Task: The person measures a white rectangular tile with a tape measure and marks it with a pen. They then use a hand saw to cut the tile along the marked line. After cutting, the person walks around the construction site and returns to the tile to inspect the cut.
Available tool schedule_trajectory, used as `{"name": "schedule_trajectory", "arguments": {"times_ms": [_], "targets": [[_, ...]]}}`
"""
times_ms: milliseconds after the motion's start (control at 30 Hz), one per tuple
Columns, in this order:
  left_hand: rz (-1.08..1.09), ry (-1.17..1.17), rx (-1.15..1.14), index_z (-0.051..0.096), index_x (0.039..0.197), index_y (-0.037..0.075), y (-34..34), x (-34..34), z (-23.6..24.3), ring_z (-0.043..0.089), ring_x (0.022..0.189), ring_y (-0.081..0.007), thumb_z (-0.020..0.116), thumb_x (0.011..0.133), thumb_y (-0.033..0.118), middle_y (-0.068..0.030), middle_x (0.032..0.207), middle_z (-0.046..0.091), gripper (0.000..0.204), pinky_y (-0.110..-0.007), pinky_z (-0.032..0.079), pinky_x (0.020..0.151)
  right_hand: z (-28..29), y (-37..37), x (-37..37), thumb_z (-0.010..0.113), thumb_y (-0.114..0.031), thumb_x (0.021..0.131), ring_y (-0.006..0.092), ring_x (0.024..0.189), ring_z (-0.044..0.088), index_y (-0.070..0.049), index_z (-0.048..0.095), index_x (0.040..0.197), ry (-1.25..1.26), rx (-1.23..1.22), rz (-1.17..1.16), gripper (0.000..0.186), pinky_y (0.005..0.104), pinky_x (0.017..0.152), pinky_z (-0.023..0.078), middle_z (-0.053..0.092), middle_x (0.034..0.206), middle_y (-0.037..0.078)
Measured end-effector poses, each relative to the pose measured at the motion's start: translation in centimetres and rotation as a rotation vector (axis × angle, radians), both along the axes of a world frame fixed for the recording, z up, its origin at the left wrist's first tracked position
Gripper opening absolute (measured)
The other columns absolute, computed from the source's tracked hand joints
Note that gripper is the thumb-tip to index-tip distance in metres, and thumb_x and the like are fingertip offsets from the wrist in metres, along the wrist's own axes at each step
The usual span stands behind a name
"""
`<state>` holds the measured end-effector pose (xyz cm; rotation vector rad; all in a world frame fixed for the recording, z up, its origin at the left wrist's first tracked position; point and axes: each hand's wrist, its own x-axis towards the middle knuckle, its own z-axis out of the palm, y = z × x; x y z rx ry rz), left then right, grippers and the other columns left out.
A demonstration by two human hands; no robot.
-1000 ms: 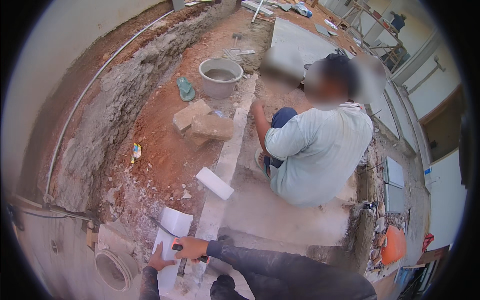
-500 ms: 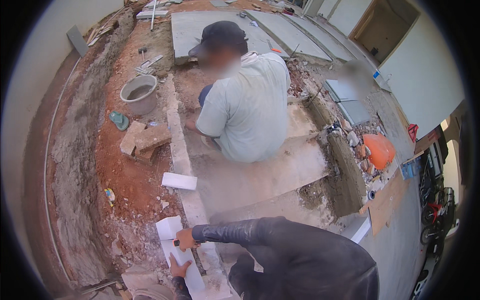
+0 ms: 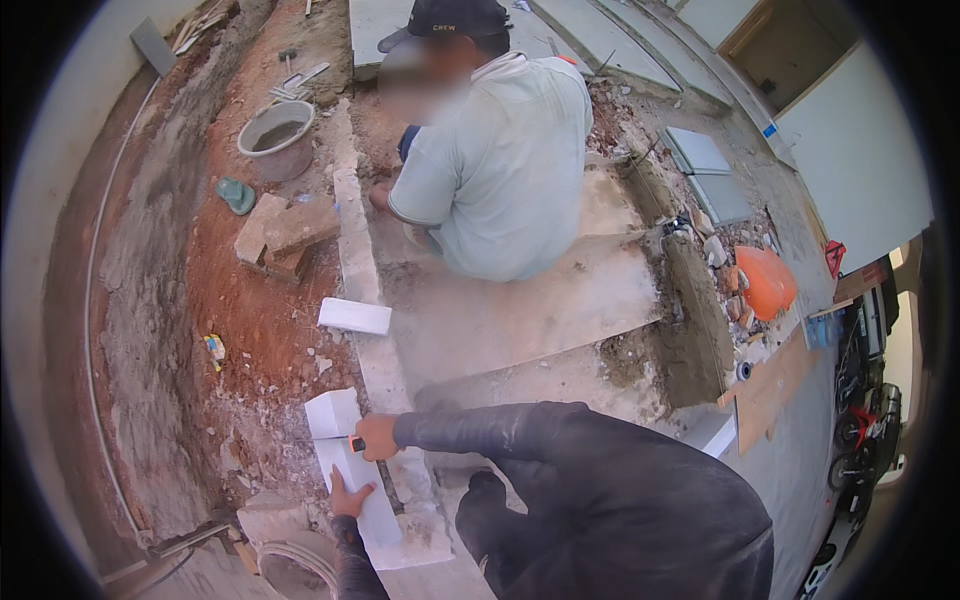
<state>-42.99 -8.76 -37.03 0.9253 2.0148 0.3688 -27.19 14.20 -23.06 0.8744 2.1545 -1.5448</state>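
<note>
My right hand is closed on the orange-and-black handle of a saw, whose thin blade crosses a long white block near its upper end, at a cut line. My left hand lies on that block just below the cut, fingers spread. The block rests on rubble and a pale concrete edge at the bottom centre. Another white block lies farther up along the same edge. A round pipe end is below and left of my hands.
A co-worker crouches ahead. Left are a trench, bricks, a bucket and a sandal. Right are concrete forms, an orange object, grey tiles, boards and parked motorcycles.
My view has swung round, so the scene sits differently in the picture and more of the right side shows. Both my hands remain at the white block, the saw still in my right hand.
</note>
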Motion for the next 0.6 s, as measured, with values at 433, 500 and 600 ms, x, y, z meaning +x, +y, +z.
{"name": "schedule_trajectory", "arguments": {"times_ms": [433, 500, 600], "targets": [[0.095, -0.28, -0.055, 0.019, 0.15, -0.004, 0.8, -3.2, 2.2, 0.041, 0.134, -0.0329, 0.087, 0.057, 0.051, -0.0261, 0.146, 0.039, 0.127, -0.036, 0.031, 0.112, -10.2, 0.1, 11.6, 0.064, -0.027, 0.08, 0.0391, 0.07, 0.06, -0.008, 0.062, 0.086, 0.322, 0.017, 0.014, 0.02, 0.046, 0.065, 0.047, 0.063, 0.075, 0.018], [0.134, -0.275, -0.056, 0.022, 0.151, 0.003, -0.1, -4.6, 1.8, 0.043, 0.133, -0.0314, 0.087, 0.057, 0.048, -0.0243, 0.144, 0.043, 0.123, -0.035, 0.032, 0.111, -12.1, -0.4, 10.4, 0.064, -0.025, 0.081, 0.0393, 0.072, 0.06, -0.007, 0.063, 0.087, 0.436, 0.026, 0.026, 0.019, 0.0462, 0.065, 0.047, 0.063, 0.078, 0.018], [0.237, -0.363, -0.083, 0.027, 0.152, 0.009, -0.8, -6.0, 1.7, 0.046, 0.131, -0.0291, 0.087, 0.058, 0.046, -0.0212, 0.141, 0.047, 0.117, -0.034, 0.033, 0.11, -13.7, -1.4, 9.3, 0.066, -0.025, 0.083, 0.0396, 0.071, 0.06, -0.005, 0.062, 0.084, 0.556, 0.097, 0.023, 0.02, 0.0461, 0.064, 0.047, 0.063, 0.076, 0.018]]}}
